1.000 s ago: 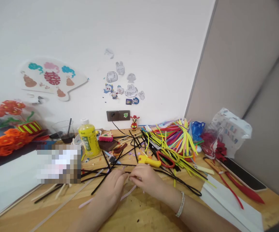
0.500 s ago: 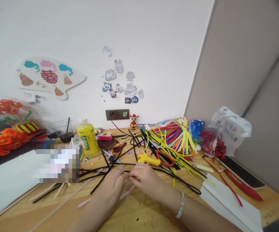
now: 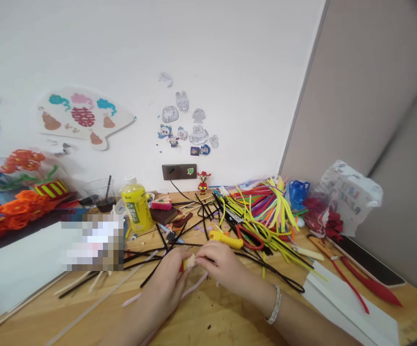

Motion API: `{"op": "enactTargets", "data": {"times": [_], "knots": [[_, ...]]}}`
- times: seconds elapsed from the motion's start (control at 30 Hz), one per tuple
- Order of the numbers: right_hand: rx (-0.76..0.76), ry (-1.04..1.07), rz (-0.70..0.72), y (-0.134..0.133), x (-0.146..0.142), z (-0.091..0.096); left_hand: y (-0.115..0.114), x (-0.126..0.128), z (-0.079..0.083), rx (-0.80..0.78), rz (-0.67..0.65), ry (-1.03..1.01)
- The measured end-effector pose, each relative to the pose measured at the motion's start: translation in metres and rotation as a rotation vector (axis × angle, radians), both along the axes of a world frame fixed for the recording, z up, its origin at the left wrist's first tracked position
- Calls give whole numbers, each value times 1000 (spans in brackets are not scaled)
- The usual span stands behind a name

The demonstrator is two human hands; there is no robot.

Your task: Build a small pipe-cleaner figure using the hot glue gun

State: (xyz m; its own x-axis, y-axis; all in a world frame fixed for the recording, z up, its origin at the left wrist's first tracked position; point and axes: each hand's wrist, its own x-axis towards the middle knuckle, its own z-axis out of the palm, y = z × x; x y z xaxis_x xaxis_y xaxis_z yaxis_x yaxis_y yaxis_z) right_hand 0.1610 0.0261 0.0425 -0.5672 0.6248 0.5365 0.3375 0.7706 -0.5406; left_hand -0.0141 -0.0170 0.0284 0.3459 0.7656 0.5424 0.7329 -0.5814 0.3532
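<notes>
My left hand [image 3: 168,281] is closed around a small cream piece [image 3: 191,262] with yellow and red on it, which peeks out between thumb and fingers. From the other side, my right hand [image 3: 222,266] pinches the same piece at its edge; its exact kind is too small to tell. A pale lilac pipe cleaner [image 3: 195,285] runs under both hands, partly hidden by the left wrist. Just beyond my fingers lie a yellow-handled tool [image 3: 226,239], red-handled scissors [image 3: 250,239] and black pipe cleaners [image 3: 190,245].
A yellow drink bottle [image 3: 136,206] and a plastic cup [image 3: 102,194] stand at the back left. Many coloured pipe cleaners [image 3: 259,206] are heaped at the back right. White paper [image 3: 352,307], a phone [image 3: 370,262] and plastic bags [image 3: 352,192] are on the right; orange flowers [image 3: 31,211] are left.
My left hand has turned a little, and the cream, yellow and red piece now shows between the hands. The whole scene has shifted slightly right in view.
</notes>
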Motion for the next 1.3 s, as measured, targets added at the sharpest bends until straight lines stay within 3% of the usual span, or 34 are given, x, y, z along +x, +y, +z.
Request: {"op": "enactTargets", "data": {"times": [0.3,0.87,1.07,1.17,1.3], "knots": [[-4,-21,-6,0,0,2,1,-2,-6,65,-28,54],[12,-30,-54,-2,-4,-2,-2,3,1,195,-22,78],[-98,4,52,-2,5,17,-2,2,5,80,-18,-5],[-188,168,-16,2,11,22,-2,4,7,-14,30,-93],[-257,281,-113,14,17,17,-4,9,10,-132,83,-219]]}}
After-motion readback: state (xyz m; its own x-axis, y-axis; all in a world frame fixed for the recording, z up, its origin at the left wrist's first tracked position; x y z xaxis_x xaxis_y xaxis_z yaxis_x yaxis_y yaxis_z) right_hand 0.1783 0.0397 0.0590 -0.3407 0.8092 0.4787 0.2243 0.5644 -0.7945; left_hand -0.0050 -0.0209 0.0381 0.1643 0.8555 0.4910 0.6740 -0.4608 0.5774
